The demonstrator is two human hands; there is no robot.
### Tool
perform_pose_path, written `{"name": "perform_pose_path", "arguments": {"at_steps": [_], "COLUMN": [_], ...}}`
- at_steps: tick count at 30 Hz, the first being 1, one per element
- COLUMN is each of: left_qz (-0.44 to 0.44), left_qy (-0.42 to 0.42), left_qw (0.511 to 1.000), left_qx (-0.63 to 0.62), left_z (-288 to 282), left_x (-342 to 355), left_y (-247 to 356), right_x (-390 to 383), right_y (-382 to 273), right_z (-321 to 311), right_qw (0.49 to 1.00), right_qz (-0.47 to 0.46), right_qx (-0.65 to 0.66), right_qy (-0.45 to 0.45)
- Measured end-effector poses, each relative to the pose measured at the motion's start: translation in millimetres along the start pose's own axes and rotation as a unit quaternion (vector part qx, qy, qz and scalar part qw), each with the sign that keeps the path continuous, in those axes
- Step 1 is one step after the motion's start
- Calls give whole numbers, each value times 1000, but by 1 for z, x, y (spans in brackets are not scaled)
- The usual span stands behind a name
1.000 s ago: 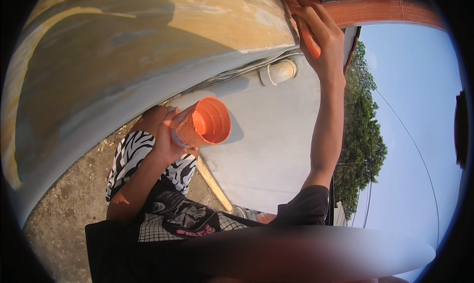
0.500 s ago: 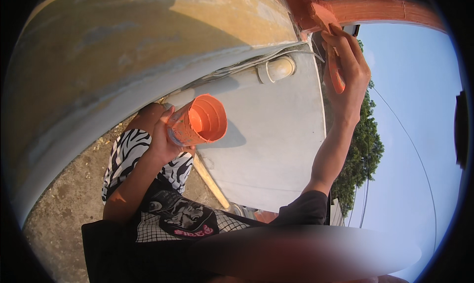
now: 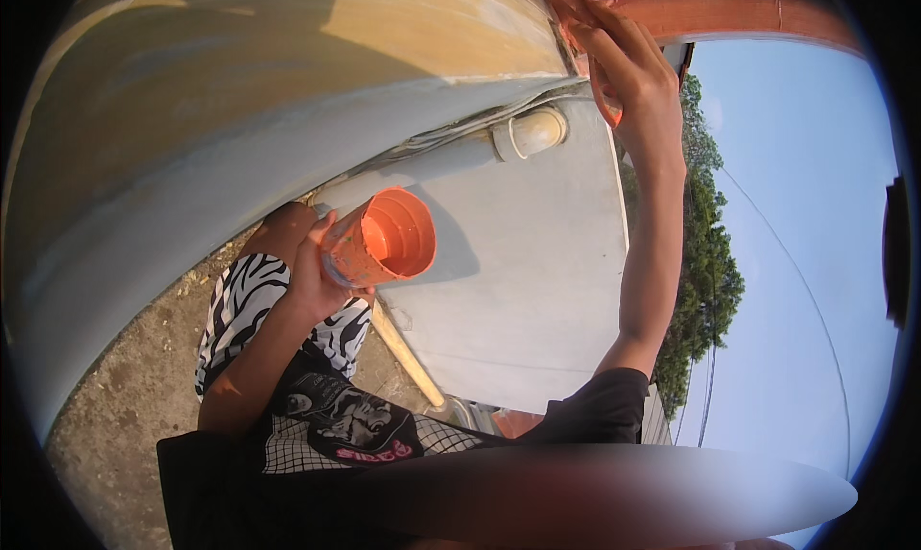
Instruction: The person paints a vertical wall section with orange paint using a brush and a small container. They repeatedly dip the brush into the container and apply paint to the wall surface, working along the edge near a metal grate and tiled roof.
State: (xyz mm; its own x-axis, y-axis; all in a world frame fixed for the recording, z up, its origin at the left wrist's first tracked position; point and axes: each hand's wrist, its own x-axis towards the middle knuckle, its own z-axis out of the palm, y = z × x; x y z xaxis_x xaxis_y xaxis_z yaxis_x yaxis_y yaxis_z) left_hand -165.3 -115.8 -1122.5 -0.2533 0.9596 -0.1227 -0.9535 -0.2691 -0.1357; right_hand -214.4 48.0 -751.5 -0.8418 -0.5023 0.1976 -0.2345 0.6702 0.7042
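My left hand (image 3: 321, 267) is closed around a tapered cup (image 3: 350, 257) coated and streaked with orange paint, held in front of the pale grey wall with orange paint inside. At the upper right, my raised right hand (image 3: 633, 80) grips a paintbrush (image 3: 604, 94) by its orange-smeared handle. Its head is largely hidden behind my fingers, up against the orange-painted corner of a beam (image 3: 720, 14), where the mottled yellow wall (image 3: 221, 80) ends.
A pale grey wall (image 3: 518, 281) carries a short PVC pipe elbow (image 3: 532, 132) beside bundled cables (image 3: 422, 142). A yellowish pole (image 3: 408, 353) lies along its foot on rough concrete ground (image 3: 134, 425). Trees (image 3: 710, 272), overhead wires and sky are at the right.
My right hand moved right and down half a second ago, showing the brush head, and is now back up and left at the orange corner. My left hand and cup shifted slightly left.
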Motion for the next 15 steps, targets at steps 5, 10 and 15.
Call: {"name": "perform_pose_path", "arguments": {"at_steps": [5, 10, 15], "left_qz": [10, 29, 24], "left_qy": [4, 23, -11], "left_qw": [1000, 999, 1000], "left_qx": [-18, 2, -13], "left_z": [-6, -11, -11], "left_x": [1, 1, 4], "left_y": [-6, -5, 0], "right_x": [21, 5, -11], "right_y": [0, -14, -29], "right_z": [-3, -8, -21], "right_qw": [998, 996, 994], "right_qz": [-57, 55, 94], "right_qx": [-6, -20, -23], "right_qy": [11, -61, -47]}}
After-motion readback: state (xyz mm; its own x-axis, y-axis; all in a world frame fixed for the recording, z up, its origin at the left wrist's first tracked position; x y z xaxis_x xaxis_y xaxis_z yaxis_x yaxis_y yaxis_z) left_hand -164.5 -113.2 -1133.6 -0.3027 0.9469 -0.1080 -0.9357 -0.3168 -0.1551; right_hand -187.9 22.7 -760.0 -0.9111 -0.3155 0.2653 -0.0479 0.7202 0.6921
